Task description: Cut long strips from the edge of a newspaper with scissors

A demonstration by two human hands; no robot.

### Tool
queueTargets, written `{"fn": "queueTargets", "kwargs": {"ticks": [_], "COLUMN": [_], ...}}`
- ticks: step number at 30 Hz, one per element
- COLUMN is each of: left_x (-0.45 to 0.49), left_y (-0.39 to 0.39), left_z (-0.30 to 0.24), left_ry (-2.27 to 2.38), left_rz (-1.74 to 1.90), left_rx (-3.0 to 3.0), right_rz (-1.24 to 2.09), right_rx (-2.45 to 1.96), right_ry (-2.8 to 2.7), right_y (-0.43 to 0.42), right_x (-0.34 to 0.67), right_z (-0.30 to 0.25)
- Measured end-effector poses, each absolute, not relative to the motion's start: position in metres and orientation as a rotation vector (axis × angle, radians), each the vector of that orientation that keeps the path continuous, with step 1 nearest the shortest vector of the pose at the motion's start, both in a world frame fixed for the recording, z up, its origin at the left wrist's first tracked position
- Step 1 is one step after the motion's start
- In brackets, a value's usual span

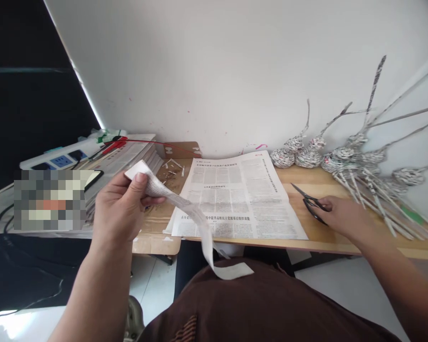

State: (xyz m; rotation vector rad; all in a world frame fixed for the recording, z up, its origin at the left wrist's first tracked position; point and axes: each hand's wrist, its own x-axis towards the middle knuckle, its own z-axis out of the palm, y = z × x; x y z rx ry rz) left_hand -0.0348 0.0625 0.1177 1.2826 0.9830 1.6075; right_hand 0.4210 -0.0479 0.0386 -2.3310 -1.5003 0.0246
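Note:
My left hand [119, 206] is closed, thumb on top, around a folded bundle of newspaper strips [205, 225]. One long end curls down from it past the table edge, in front of the brown clothing. At the right, my right hand [342, 218] has its fingers at the black handles of a pair of scissors [314, 203], whose blades point away to the left over the wooden table [292, 178]. Between my hands a newspaper sheet [228, 194] lies flat. The fingertips of my right hand are partly hidden.
Woven paper gourd shapes [308, 154] with long stems line the back right, beside a fan of rolled paper sticks [381, 199]. To the left stand a stack of newspapers [142, 156], a white power strip [59, 159] and cables. Paper scraps [173, 166] lie on cardboard [157, 237].

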Motion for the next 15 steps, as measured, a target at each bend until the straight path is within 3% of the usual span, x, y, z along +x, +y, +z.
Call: {"fn": "queueTargets", "kwargs": {"ticks": [5, 11, 15], "left_x": [-0.033, -0.022, -0.004], "left_y": [0.057, 0.048, 0.039], "left_z": [0.121, 0.130, 0.130], "left_ry": [0.896, 0.888, 0.849], "left_rz": [1.506, 1.504, 1.447], "left_rx": [1.297, 1.362, 1.422], "right_rz": [-0.033, -0.070, 0.651], "right_rx": [-2.592, -2.337, -1.709], "right_ry": [-1.535, -1.694, -1.858], "right_y": [-0.043, -0.031, -0.024], "right_x": [0.448, 0.386, 0.285], "right_z": [0.031, 0.058, 0.105]}}
